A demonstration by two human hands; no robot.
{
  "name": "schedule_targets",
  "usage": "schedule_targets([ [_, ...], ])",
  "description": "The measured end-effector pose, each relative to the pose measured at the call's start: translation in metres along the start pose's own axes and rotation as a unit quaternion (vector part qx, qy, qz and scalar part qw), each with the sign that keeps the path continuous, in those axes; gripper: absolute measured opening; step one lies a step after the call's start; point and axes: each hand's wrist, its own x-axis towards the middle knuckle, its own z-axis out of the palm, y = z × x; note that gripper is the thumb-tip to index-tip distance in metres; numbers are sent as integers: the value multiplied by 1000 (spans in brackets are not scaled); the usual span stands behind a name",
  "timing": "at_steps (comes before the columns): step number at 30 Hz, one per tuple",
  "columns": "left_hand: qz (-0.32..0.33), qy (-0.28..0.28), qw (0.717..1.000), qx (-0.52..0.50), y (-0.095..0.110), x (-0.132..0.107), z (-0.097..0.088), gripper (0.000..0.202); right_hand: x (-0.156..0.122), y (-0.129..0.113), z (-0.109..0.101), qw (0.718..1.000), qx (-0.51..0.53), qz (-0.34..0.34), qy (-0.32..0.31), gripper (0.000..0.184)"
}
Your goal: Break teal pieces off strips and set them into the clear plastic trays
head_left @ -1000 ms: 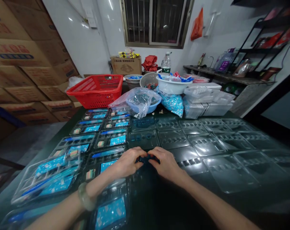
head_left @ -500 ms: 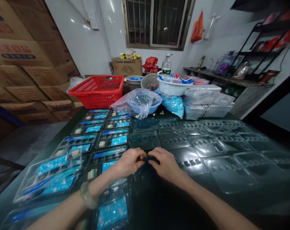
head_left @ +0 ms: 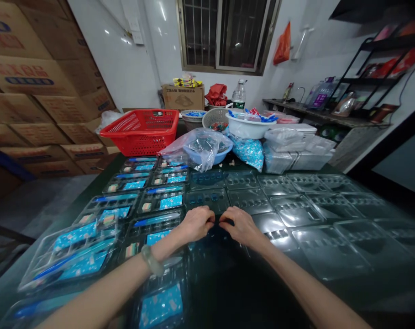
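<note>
My left hand (head_left: 196, 224), with a pale bangle (head_left: 151, 261) on its wrist, is over the middle of the table with its fingers curled together. Close by, my right hand (head_left: 240, 225) pinches thumb and fingertips together, a small gap away from the left. Whatever either hand holds is hidden or too small to name. Both are just in front of a clear plastic tray (head_left: 207, 199) with small dark-blue pieces in its slots. To the left, several clear trays hold a blue pen (head_left: 155, 219), a blue patterned packet (head_left: 171, 202) and a striped eraser-like block (head_left: 132, 250).
More clear trays (head_left: 292, 209) cover the table's right side. At the back stand a red basket (head_left: 142, 132), a blue basin (head_left: 207, 155) under plastic film, a white basin (head_left: 250, 127) and stacked clear boxes (head_left: 296, 155). Cartons (head_left: 25, 109) are piled at the left.
My hands, which met over a small dark thing, have drawn slightly apart. The left forearm has shifted to the right. The trays look the same.
</note>
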Motion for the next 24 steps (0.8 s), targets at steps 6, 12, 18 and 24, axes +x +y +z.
schedule_targets([
  [6, 0, -5, 999, -43, -6, -2, -6, 15, 1, 4, 2, 999, 41, 9, 9, 9],
  [12, 3, 12, 999, -51, -6, -5, -12, 19, 0, 4, 1, 998, 40, 21, 35, 14],
  [18, 22, -19, 999, -18, 7, -1, -4, 24, -1, 4, 0, 997, 42, 23, 58, 24],
  [24, 5, -21, 999, -43, 3, 3, -2, 15, -3, 5, -2, 991, 101, 32, 82, 20],
])
